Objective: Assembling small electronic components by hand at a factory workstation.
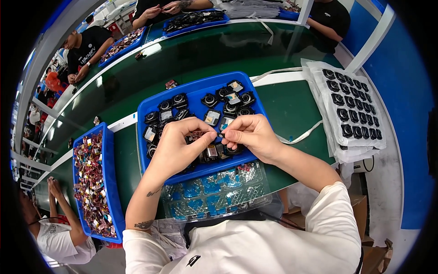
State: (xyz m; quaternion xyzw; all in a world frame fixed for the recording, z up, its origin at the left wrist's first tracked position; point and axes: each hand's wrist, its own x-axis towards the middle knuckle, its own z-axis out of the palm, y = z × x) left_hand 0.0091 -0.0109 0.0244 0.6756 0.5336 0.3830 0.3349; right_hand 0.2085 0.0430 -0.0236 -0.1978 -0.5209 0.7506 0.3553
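Observation:
Both my hands meet over a blue tray [191, 89] of black watch-like housings [211, 100]. My left hand [179, 142] is closed in a pinch on a small reddish circuit board [196, 135], partly hidden by the fingers. At the tip of its thumb, my right hand [252, 136] pinches a tiny dark part [221, 135], too small to name. The two pinches almost touch. Several housings lie around and under the hands, some with silvery rectangular faces up, others showing a round dark face.
A blue bin [109, 182] of small reddish boards stands at left. Below the tray lies a clear blister tray [219, 196] with blue pieces. White foam trays [342, 137] hold rows of black housings at right. Other people work across and left along the green bench [292, 102].

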